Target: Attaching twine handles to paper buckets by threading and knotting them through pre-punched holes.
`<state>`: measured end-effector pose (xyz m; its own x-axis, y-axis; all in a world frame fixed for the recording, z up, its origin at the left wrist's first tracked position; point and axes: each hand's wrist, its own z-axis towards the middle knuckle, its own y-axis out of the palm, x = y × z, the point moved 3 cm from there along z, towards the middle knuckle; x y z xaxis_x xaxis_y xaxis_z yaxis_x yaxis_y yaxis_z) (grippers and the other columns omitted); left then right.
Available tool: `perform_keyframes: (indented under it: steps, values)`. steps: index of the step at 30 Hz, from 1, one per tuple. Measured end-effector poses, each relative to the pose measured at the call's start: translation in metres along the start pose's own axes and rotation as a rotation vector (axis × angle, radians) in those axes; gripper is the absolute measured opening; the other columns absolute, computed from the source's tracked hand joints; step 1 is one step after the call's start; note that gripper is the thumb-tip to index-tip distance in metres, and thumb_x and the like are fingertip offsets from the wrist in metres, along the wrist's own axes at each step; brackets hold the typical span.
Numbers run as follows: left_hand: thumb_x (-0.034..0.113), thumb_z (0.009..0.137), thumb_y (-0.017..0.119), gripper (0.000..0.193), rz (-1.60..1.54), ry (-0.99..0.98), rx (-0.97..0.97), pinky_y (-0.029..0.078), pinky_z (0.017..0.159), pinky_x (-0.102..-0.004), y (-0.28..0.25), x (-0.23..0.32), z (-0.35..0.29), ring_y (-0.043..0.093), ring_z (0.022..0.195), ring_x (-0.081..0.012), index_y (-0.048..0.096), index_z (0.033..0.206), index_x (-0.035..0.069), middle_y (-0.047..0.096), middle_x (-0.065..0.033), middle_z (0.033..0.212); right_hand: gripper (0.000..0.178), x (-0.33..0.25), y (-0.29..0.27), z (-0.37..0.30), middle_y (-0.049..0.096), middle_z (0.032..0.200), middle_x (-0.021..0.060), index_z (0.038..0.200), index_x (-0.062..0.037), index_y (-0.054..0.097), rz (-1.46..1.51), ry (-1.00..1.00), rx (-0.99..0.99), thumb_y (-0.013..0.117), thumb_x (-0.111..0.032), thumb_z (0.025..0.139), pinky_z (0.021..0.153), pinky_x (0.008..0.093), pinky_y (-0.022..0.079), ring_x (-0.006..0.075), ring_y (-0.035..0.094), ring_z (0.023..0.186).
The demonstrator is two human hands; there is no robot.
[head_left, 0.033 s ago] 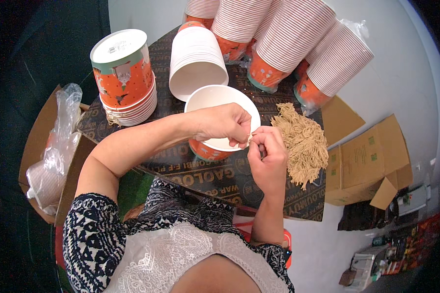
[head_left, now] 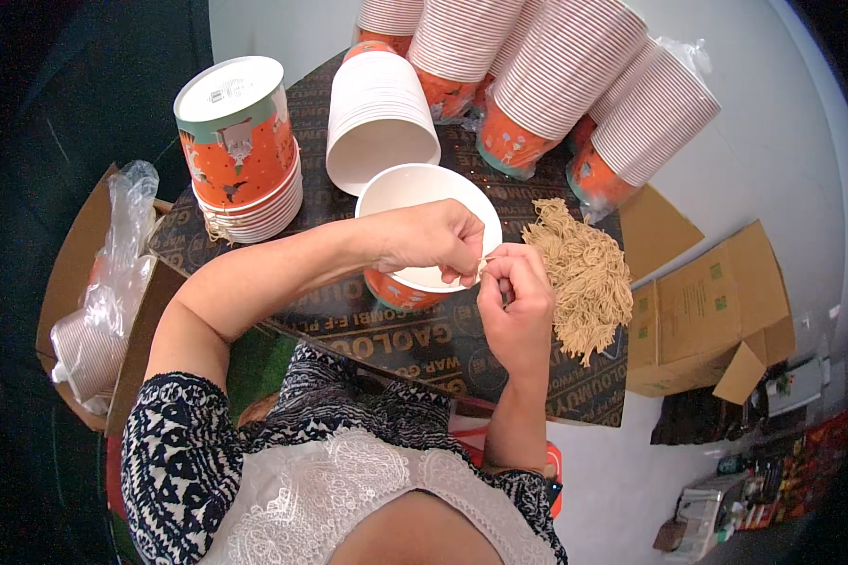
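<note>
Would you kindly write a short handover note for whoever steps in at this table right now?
Left hand: pinching a thin tan string piece at the rim of the open white paper bowl with orange outside.
Right hand: pinching the same string from below.
Loose pile of tan string pieces: right of the bowl, on the dark printed board.
Stacks of orange paper bowls stand behind.
Done: cannot tell.
Left: the pile is large.
</note>
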<state>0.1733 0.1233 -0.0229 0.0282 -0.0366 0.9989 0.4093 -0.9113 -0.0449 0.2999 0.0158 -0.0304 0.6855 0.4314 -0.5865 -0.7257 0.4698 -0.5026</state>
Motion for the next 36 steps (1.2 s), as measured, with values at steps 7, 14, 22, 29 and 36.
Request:
perform_keyframes:
  steps: [7, 14, 22, 29, 36]
  values:
    - [-0.001, 0.077, 0.061, 0.004, -0.021, -0.057, 0.048, 0.048, 0.059, -0.0241, 0.001, -0.001, 0.0, 0.061, 0.066, -0.0133, 0.058, 0.075, 0.0, 0.063, -0.008, 0.071, 0.013, -0.006, 0.004, -0.005, 0.058, 0.096, 0.0119, 0.088, -0.0001, 0.057, 0.007, 0.022, 0.003, 0.061, 0.009, 0.079, 0.063, 0.0311, 0.048, 0.0208, 0.058, 0.076]
    - [-0.001, 0.075, 0.065, 0.007, -0.003, -0.028, 0.022, 0.042, 0.062, -0.0236, 0.0, -0.002, -0.002, 0.057, 0.068, -0.0099, 0.059, 0.079, -0.002, 0.062, -0.0052, 0.072, 0.019, -0.011, 0.005, -0.008, 0.057, 0.098, 0.0134, 0.093, -0.001, 0.058, -0.072, -0.213, 0.034, 0.063, 0.01, 0.078, 0.068, 0.0335, 0.05, 0.0263, 0.06, 0.084]
    - [-0.005, 0.075, 0.067, 0.009, 0.078, -0.014, -0.006, 0.045, 0.066, -0.0234, 0.001, 0.001, -0.005, 0.056, 0.071, -0.0087, 0.061, 0.081, -0.001, 0.063, -0.0019, 0.075, 0.013, 0.003, -0.004, -0.009, 0.06, 0.103, 0.0175, 0.097, 0.0011, 0.06, 0.039, -0.066, -0.016, 0.061, 0.004, 0.084, 0.076, 0.0399, 0.052, 0.0329, 0.063, 0.09]
    - [-0.001, 0.083, 0.067, 0.013, 0.421, 0.174, 0.023, 0.046, 0.069, -0.0252, 0.009, 0.008, -0.013, 0.055, 0.077, -0.0081, 0.057, 0.09, 0.002, 0.058, 0.0003, 0.078, 0.016, 0.004, -0.002, -0.006, 0.063, 0.103, 0.0161, 0.104, 0.0016, 0.064, -0.045, -0.022, -0.039, 0.057, 0.001, 0.09, 0.078, 0.0389, 0.052, 0.0343, 0.064, 0.091]
    - [-0.004, 0.084, 0.061, 0.021, 0.752, 0.348, 0.298, 0.051, 0.067, -0.0369, 0.029, 0.01, -0.027, 0.063, 0.074, -0.0277, 0.051, 0.103, -0.001, 0.061, -0.0147, 0.081, 0.017, -0.001, 0.0, -0.005, 0.061, 0.098, 0.0167, 0.106, 0.0027, 0.065, -0.012, 0.014, -0.037, 0.057, 0.001, 0.09, 0.074, 0.0392, 0.051, 0.034, 0.063, 0.086]
